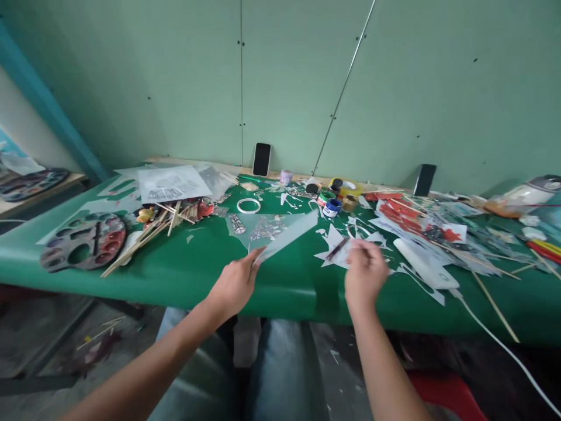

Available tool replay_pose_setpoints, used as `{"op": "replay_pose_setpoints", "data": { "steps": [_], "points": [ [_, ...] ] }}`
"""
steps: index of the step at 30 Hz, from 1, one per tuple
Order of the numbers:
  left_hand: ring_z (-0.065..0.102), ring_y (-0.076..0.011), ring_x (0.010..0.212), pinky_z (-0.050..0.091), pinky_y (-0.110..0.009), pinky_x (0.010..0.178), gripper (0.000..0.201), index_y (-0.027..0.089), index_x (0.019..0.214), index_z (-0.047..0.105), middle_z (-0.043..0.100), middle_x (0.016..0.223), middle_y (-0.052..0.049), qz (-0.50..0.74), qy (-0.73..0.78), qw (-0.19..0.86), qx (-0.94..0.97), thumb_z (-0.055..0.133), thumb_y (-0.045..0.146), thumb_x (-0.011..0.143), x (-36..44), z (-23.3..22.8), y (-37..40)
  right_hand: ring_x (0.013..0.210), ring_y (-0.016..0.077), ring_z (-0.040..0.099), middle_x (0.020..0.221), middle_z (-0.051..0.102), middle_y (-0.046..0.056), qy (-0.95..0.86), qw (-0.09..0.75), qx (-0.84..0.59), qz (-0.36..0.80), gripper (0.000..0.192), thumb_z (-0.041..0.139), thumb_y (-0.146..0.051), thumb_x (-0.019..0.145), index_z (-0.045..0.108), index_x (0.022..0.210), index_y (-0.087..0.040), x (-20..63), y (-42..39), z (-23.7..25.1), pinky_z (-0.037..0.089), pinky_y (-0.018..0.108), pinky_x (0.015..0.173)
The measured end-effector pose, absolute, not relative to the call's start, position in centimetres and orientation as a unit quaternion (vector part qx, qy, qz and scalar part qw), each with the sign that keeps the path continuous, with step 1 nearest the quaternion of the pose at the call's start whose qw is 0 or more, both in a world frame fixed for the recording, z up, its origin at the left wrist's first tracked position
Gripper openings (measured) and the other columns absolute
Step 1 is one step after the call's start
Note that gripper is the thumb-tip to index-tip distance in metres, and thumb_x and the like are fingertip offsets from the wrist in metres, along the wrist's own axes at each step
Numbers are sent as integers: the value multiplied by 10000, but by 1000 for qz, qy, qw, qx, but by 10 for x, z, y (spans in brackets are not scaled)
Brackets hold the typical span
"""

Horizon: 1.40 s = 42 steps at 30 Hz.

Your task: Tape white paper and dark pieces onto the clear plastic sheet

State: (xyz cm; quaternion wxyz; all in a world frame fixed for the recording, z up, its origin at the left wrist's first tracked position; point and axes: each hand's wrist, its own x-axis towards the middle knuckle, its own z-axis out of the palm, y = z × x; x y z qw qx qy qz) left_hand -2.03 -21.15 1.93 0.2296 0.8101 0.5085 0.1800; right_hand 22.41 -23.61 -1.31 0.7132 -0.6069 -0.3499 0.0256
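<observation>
A: Sheet [280,233], translucent, was lifted at its near corner off the green table [197,275], the rest slanting up and away toward the middle of the clutter.

B: Which hand had it?

A: Left hand [234,283]. Forearm came up from lower left, wrist straight, thumb and fingers pinched tight on that corner. Nearly closed.

B: Right one?

A: Right hand [364,272] reached straight forward, back of the hand up, fingers curled down onto white paper cutouts [335,240]. A thin dark stick [337,248] lay just at the fingertips. Couldn't tell whether it gripped anything; the fingers hid that.

B: Near the sheet?

A: Printed patterned pieces [263,228] showed beneath it, a white ring [248,205] just behind. Small paint jars [332,206] sat further back, right of the ring.

B: Left side of the table?

A: Round paint palette [84,241] near the edge, bundle of wooden sticks [146,234] beside it, printed paper [172,183] behind.

B: Right side?

A: Red and white scraps [403,213], a white flat block [425,263] with a white cable [504,345] running off the edge.

B: Room?

A: Pale green panel wall [175,76]. Two dark phones propped against it, one [262,159] centre, one [425,179] to the right. Person was seated, jeans [280,374] visible below the table edge.
</observation>
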Motion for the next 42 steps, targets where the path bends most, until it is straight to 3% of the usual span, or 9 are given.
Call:
{"op": "replay_pose_setpoints", "data": {
  "steps": [2, 5, 10, 16, 24, 28, 31, 35, 42],
  "points": [
    [700, -249, 776, 515, -317, 694, 473, 178, 1357, 536, 735, 844, -68, 222, 522, 253, 784, 281, 335, 991, -23, 14, -210, 672, 182, 587, 802, 686, 62, -468, 564, -673, 101, 189, 548, -337, 795, 661, 829, -189, 214, -217, -21, 463, 320, 666],
    [696, -257, 888, 528, -336, 778, 488, 157, 1275, 588, 741, 924, -85, 306, 514, 283, 750, 282, 396, 981, -26, 4, -208, 854, 242, 626, 990, 694, 130, -538, 387, -738, 127, 235, 524, -312, 841, 686, 942, -176, 191, -185, -22, 468, 364, 772],
    [672, -255, 1045, 517, -358, 898, 511, 160, 1279, 583, 729, 1096, -96, 368, 498, 315, 720, 299, 450, 969, -29, -4, -207, 1083, 354, 574, 1142, 619, 229, -546, 242, -800, 62, 449, 665, -439, 784, 643, 1096, -118, 161, -155, -15, 449, 429, 861],
    [667, -261, 1054, 517, -365, 896, 506, 172, 1241, 613, 732, 1086, -84, 359, 500, 304, 727, 308, 457, 955, -29, -3, -206, 1078, 344, 593, 1132, 630, 203, -542, 230, -802, 98, 466, 699, -451, 749, 619, 1069, -122, 165, -151, -16, 442, 400, 857],
    [702, -270, 873, 533, -324, 738, 557, 164, 1207, 645, 744, 860, -76, 288, 513, 227, 776, 268, 469, 935, -25, 4, -209, 1040, 258, 596, 1062, 677, 108, -554, 321, -766, 63, 249, 580, -284, 849, 586, 1064, -160, 167, -157, -24, 397, 330, 874],
    [713, -267, 802, 527, -305, 677, 549, 186, 1212, 649, 748, 872, -70, 256, 519, 169, 798, 258, 460, 941, -22, 4, -210, 961, 193, 624, 1013, 697, 76, -517, 387, -758, 89, 247, 460, -142, 871, 604, 1071, -166, 172, -167, -19, 410, 267, 808],
    [710, -271, 921, 543, -309, 718, 526, 191, 1218, 649, 744, 1016, -88, 256, 490, 135, 822, 261, 430, 954, -19, -2, -208, 871, 190, 635, 919, 718, 53, -546, 359, -752, 84, 241, 448, -124, 851, 652, 960, -195, 171, -183, -19, 405, 258, 726],
    [641, -249, 1125, 528, -347, 912, 478, 225, 1252, 629, 691, 1209, -66, 258, 419, 90, 866, 276, 385, 972, -14, -10, -203, 666, 185, 598, 727, 694, 39, -598, 308, -737, 70, 213, 468, -197, 844, 664, 762, -214, 166, -202, -24, 334, 259, 581],
    [613, -250, 1158, 488, -391, 990, 450, 192, 1279, 599, 659, 1263, -77, 231, 399, 56, 886, 279, 321, 990, -12, -12, -204, 508, 149, 450, 500, 528, 26, -653, 324, -683, 55, 330, 436, -179, 804, 477, 479, -212, 168, -211, -28, 257, 266, 528]
  ]
}}
